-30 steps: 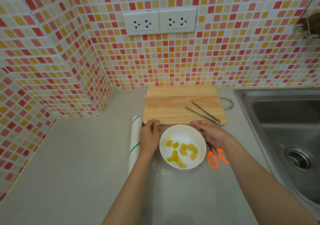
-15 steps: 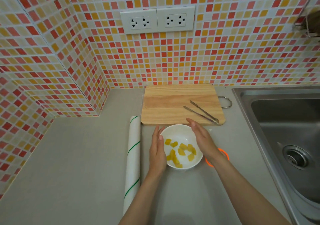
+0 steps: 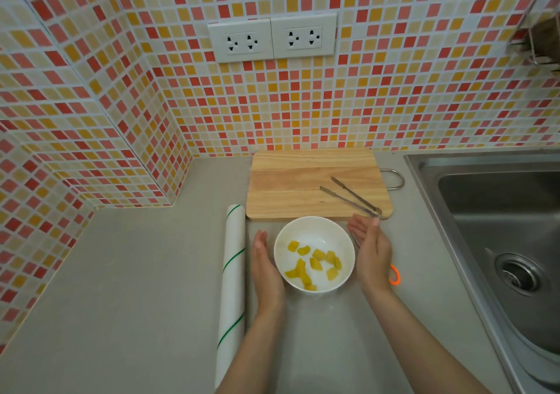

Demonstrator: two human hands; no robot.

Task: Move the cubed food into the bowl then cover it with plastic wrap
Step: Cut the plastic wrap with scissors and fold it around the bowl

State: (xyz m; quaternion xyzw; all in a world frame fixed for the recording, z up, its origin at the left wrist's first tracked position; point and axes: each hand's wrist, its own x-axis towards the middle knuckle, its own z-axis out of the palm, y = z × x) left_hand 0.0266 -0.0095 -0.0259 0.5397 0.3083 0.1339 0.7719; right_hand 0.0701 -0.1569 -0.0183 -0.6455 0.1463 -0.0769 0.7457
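Observation:
A white bowl [image 3: 314,228] stands on the grey counter just in front of the cutting board, with several yellow food cubes [image 3: 315,263] inside. Clear plastic wrap looks stretched over the bowl, though it is hard to see. My left hand [image 3: 266,267] lies flat against the bowl's left side, fingers straight and together. My right hand [image 3: 370,248] stands edge-on by the bowl's right side, palm toward it, fingers straight. A roll of plastic wrap [image 3: 232,281], white with green stripes, lies lengthwise left of my left hand.
The wooden cutting board [image 3: 291,181] lies behind the bowl with metal tongs [image 3: 351,196] on its right part. Orange-handled scissors [image 3: 394,275] are mostly hidden under my right hand. A steel sink [image 3: 497,242] fills the right. Tiled walls close the back and left.
Both hands went from the bowl's far rim a second ago to its sides. My right hand has since moved off the bowl's top to the right side.

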